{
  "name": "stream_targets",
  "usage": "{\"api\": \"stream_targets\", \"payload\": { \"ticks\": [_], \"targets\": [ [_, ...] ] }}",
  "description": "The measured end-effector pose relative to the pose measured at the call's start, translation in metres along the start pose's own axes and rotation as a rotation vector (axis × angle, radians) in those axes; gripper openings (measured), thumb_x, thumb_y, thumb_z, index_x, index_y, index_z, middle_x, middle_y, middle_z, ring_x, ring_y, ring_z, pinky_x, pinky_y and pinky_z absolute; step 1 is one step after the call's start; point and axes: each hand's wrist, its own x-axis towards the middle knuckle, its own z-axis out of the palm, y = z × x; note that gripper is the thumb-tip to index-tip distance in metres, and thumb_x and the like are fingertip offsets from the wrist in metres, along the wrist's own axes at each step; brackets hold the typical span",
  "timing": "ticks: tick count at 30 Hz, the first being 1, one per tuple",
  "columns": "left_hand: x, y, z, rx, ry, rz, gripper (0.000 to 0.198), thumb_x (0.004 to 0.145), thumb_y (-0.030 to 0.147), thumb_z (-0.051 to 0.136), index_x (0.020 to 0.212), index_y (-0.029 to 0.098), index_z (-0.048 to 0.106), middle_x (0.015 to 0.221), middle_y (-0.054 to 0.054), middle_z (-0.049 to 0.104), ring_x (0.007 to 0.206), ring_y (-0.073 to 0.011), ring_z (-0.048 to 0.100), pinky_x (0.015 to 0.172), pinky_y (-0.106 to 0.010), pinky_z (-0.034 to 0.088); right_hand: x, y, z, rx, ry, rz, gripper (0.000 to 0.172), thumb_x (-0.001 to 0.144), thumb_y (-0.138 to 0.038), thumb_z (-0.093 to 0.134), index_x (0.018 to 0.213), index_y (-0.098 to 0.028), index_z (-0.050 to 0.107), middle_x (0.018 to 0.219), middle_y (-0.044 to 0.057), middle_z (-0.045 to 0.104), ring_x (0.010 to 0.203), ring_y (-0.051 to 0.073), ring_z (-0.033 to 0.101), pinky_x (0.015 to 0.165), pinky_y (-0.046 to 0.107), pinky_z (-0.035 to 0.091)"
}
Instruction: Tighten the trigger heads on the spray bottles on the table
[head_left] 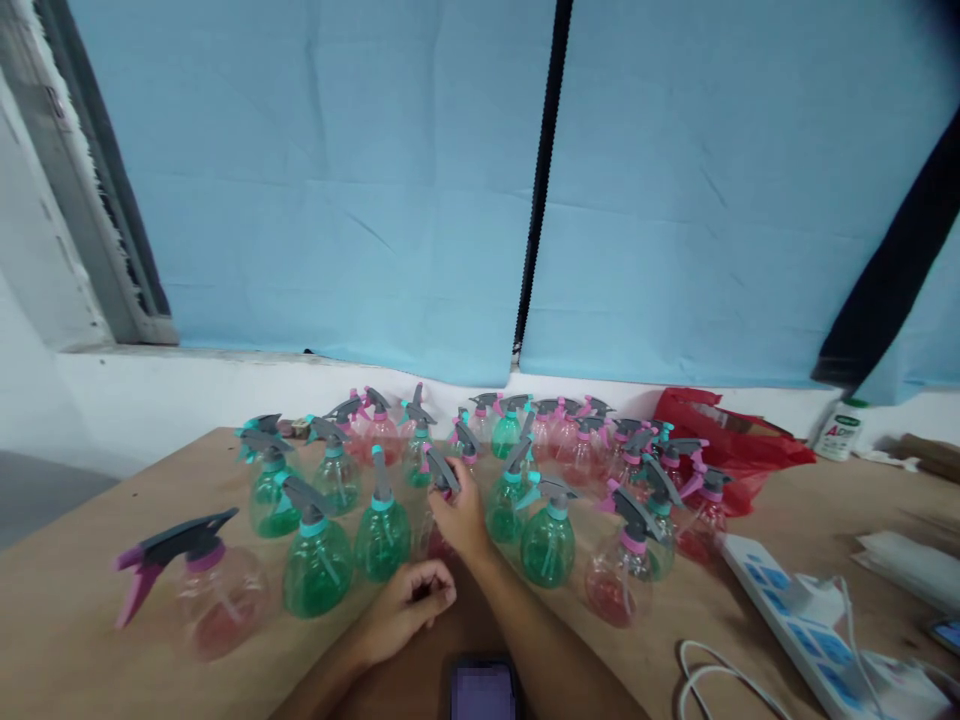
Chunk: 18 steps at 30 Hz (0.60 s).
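Observation:
My right hand [461, 515] reaches forward in the middle of the table and is closed around the neck of a pink spray bottle [438, 545] with a grey and pink trigger head. The fingers hide part of that bottle. Nearer to me, my left hand [412, 605] rests low over the table, its fingers curled in and nothing visible in them. Just beyond it stands a green spray bottle [383, 540] with a turquoise collar. Another green spray bottle [318, 568] is to its left, and a third green spray bottle [547, 545] stands right of my right forearm.
Several more pink and green spray bottles crowd the back of the table [90, 600]. A phone [483, 690] lies at the front edge. On the right are a white power strip [780, 610] with plugs and cables, a red plastic bag [739, 455] and a white bottle [841, 430].

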Motion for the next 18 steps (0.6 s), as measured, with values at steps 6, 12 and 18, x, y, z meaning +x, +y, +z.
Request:
{"api": "stream_targets", "payload": {
  "ticks": [6, 12, 18],
  "targets": [
    [0.0, 0.0, -0.001, -0.01, -0.015, 0.013, 0.046, 0.085, 0.063, 0.06, 0.081, 0.017, 0.059, 0.065, 0.005, 0.049, 0.057, -0.0106, 0.049, 0.054, -0.021, 0.033, -0.001, -0.024, -0.016, 0.045, -0.054, -0.155, 0.066, 0.081, -0.035, 0.069, 0.141, -0.023, 0.044, 0.122, 0.009, 0.06, 0.109, 0.024, 0.059, 0.094, 0.037, 0.048],
    [0.001, -0.002, 0.0, -0.002, -0.003, -0.02, 0.047, 0.088, 0.064, 0.057, 0.09, 0.018, 0.063, 0.066, 0.005, 0.05, 0.059, -0.0109, 0.047, 0.053, -0.021, 0.033, 0.048, -0.063, -0.041, -0.207, 0.139, -0.246, 0.027, 0.098, -0.025, 0.042, 0.108, -0.02, 0.066, 0.115, 0.009, 0.064, 0.116, 0.022, 0.056, 0.105, 0.039, 0.04],
    [0.007, -0.017, 0.001, -0.051, 0.03, -0.082, 0.077, 0.086, 0.069, 0.054, 0.141, 0.015, 0.046, 0.069, 0.003, 0.059, 0.053, -0.0111, 0.043, 0.05, -0.023, 0.033, 0.096, -0.06, -0.041, -0.753, -0.293, 0.137, 0.025, 0.09, -0.016, 0.049, 0.089, -0.016, 0.074, 0.095, 0.011, 0.074, 0.094, 0.022, 0.066, 0.084, 0.029, 0.046]
  ]
}}
